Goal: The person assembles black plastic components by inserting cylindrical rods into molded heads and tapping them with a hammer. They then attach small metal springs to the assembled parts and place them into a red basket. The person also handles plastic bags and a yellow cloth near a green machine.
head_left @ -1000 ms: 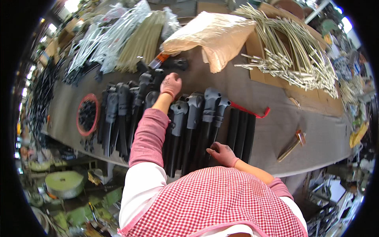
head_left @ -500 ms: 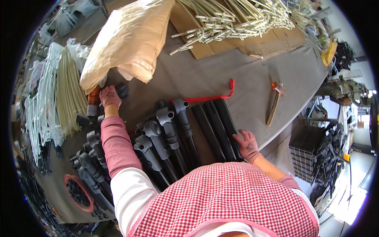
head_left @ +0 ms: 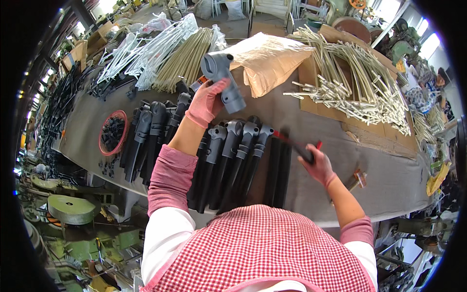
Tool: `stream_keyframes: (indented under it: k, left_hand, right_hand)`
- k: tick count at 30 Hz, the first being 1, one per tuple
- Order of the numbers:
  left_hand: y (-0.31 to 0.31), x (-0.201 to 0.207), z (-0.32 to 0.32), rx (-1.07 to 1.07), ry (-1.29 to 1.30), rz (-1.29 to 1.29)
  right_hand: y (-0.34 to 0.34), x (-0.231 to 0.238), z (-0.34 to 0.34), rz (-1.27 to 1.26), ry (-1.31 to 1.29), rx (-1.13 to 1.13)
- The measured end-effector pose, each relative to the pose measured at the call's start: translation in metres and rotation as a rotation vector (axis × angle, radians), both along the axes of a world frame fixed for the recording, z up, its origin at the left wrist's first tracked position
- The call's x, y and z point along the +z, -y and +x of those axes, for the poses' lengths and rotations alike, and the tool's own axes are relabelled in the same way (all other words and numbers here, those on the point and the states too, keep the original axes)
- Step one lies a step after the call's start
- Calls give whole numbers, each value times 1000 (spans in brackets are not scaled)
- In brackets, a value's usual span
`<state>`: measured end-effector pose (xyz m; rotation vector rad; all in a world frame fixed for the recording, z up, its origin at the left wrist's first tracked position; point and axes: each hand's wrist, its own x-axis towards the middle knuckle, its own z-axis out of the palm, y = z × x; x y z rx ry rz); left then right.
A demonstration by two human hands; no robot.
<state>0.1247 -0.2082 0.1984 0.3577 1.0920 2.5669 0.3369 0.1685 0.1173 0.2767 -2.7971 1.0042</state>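
My left hand point(head_left: 206, 104), in a pink glove, is raised over the table and closed round a grey plastic joint fitting point(head_left: 230, 95) with a ring-shaped end. My right hand point(head_left: 319, 168), gloved alike, grips a short black tube point(head_left: 300, 150), smeared by motion and tilted toward the left. Between my arms lies a row of black tubes with grey joint fittings point(head_left: 233, 141) on their far ends. Plain black tubes point(head_left: 278, 175) lie to the right of that row. Parts of a red strap point(head_left: 278, 134) show near the tubes' far ends.
A hammer point(head_left: 359, 179) lies right of my right hand. Brown wrapping point(head_left: 267, 58) lies ahead, with metal rods point(head_left: 362, 102) on cardboard at the far right. On the left are more fitted tubes point(head_left: 155, 121) and a pink basket point(head_left: 127, 127) of small black parts.
My left hand has come back from the far left, now lifting a grey joint fitting. My right hand has picked up a black tube and raised it. The view has shifted.
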Motion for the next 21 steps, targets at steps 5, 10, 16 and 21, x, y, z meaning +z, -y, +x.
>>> stream_keyframes:
  k: [5,10,16,21]
  left_hand:
    - [-57,59,66,51,46,253]
    - [-56,83,94,237,-37,303]
    - [-28,68,102,102,-4,411]
    - [-23,59,108,192,96,406]
  right_hand:
    - [90,82,0,-1213,504,201]
    - [133,104,29,-1202,471,357]
    - [148,81,46,-914,308,304]
    - [171,84,61,59,-321,82]
